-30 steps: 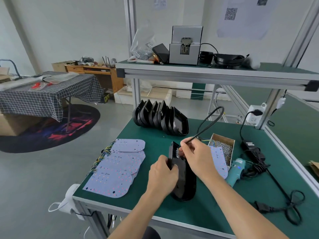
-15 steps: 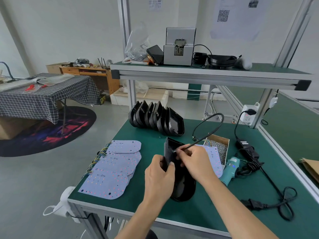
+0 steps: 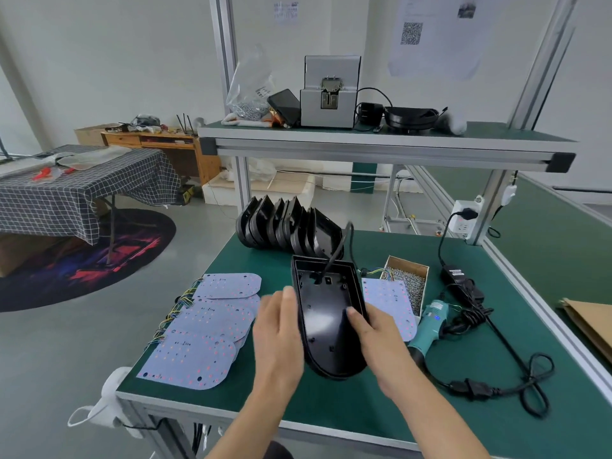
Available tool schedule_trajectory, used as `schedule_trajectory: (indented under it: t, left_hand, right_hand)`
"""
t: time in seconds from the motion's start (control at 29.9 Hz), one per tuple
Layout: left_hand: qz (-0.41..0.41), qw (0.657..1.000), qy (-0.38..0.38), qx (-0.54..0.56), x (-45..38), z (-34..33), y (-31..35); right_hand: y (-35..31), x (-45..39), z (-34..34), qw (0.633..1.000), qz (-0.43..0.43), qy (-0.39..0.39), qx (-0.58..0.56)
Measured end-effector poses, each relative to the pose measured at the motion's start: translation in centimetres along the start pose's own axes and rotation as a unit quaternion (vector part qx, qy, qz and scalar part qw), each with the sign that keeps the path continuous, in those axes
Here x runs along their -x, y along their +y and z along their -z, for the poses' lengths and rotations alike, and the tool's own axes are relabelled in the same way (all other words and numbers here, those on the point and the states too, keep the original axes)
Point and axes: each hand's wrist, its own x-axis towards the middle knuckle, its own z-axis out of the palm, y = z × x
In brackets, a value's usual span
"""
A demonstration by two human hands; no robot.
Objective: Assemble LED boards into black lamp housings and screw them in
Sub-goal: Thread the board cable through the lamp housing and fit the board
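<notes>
A black lamp housing lies open side up on the green bench, a black cable running out of a hole near its far end. My right hand grips its right rim, thumb inside the shell. My left hand is beside the left wall with fingers straight and blurred; contact is unclear. Several white LED boards with coloured wires lie fanned out at the left. Another LED board lies just right of the housing. A row of empty black housings stands at the bench's far edge.
A cardboard box of screws and a teal electric screwdriver lie to the right, with a power adapter and looped cords beyond. An upper shelf carries a grey screw feeder. Brown paper lies at the far right.
The housing went from standing on edge to lying open side up. My right hand let go of the cable and took the right rim. My left hand came off to the left side.
</notes>
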Motion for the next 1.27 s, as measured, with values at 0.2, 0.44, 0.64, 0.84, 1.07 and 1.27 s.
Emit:
schedule_trajectory:
  t: [0.2, 0.44, 0.64, 0.84, 1.07, 1.27]
  left_hand:
    - [0.022, 0.992, -0.123, 0.036, -3.2, 0.3, -0.4]
    - [0.022, 0.999, -0.028, -0.027, -3.5, -0.8, -1.3]
    - [0.088, 0.996, -0.023, 0.008, -4.0, -0.4, -0.3]
    - [0.067, 0.988, -0.123, -0.062, -7.6, 1.0, 4.9]
    - [-0.002, 0.988, -0.149, -0.023, -11.7, -0.5, 15.2]
    - [0.080, 0.985, -0.128, 0.085, -11.4, -1.5, 13.1]
  right_hand:
    - [-1.0, 0.2, 0.7, 0.967, -0.093, -0.110, -0.210]
    - [-6.2, -3.4, 2.0, 0.893, -0.206, -0.077, -0.393]
    - [-11.4, -7.6, 4.2, 0.898, -0.153, -0.030, -0.411]
    - [-12.8, -6.6, 3.4, 0.960, -0.021, -0.038, -0.278]
    - [-11.8, -5.1, 2.3, 0.989, 0.052, -0.014, -0.138]
    - [-11.2, -4.2, 2.1, 0.996, 0.088, -0.011, -0.033]
